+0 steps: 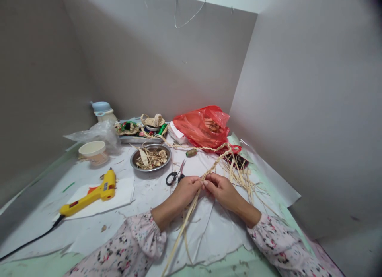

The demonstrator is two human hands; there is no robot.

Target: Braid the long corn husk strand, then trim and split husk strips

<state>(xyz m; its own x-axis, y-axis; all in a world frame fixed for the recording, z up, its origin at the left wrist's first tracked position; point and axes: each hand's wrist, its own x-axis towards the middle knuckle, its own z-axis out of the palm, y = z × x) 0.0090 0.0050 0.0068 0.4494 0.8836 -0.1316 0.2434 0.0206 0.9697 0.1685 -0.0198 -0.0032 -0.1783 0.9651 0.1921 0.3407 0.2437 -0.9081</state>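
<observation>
Your left hand [188, 188] and right hand [220, 188] share one narrow grip on the straw braid [215, 165], exact contact hard to tell. From there its long axis runs away and rightward, loose strands [187, 218] trailing toward you.

Partly Hidden, Partly Cropped

The left hand [188, 189] and right hand [221, 188] cover the pinched stretch of pale plaited straw braid [215, 165]; the left also hides part of the black-handled metal scissors [170, 179]. Flat straw strands [182, 230] and both pink floral sleeves [119, 249] run off the bottom edge, the thin black cord [30, 242] off the left. The blue label [105, 186] on the yellow plastic glue gun [89, 198] is unreadably small.
</observation>
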